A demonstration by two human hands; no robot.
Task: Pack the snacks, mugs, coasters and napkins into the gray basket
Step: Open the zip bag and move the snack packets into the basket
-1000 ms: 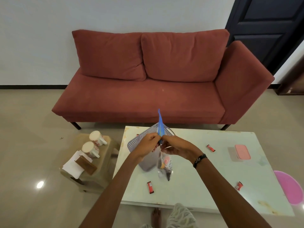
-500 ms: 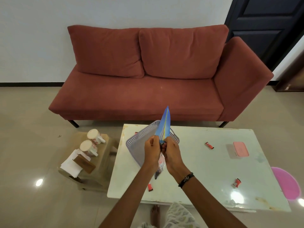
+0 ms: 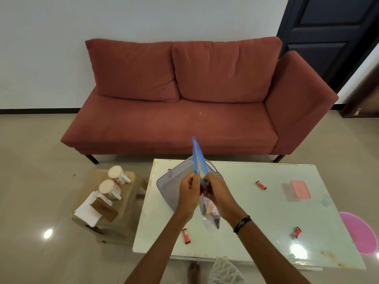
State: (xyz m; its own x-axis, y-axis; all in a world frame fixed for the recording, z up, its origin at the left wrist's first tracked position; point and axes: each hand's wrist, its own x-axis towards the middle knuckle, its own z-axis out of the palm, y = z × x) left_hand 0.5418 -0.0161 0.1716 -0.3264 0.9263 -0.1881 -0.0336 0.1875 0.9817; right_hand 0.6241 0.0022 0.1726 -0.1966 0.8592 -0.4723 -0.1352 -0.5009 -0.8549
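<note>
While both hands work close together above the near part of the white surface (image 3: pixel 256 228), the packing looks barely begun; the left hand (image 3: pixel 189 191) and the right hand (image 3: pixel 217 191) each pinch the top of a snack bundle, a blue packet (image 3: pixel 198 160) standing up from the fingers and a clear bag of snacks (image 3: pixel 210 214) hanging below them, over the near edge of the gray basket (image 3: pixel 170 185). Nearest the person, a small red snack (image 3: pixel 186 236) lies loose on the surface just left of the arms; another red wrapper (image 3: pixel 296 232) sits near right, and a third (image 3: pixel 260 185) lies farther back, beside a pink box (image 3: pixel 300 189). The basket, tilted on the surface behind the hands, shows no contents that can be made out. Left of the surface, a low stool (image 3: pixel 127 203) carries the white napkins (image 3: pixel 87 212), brown coasters (image 3: pixel 104 209) and two mugs (image 3: pixel 111 188), all untouched; so these, plus the loose snacks, seem left to pack. Beyond stands a red sofa (image 3: pixel 184 99).
</note>
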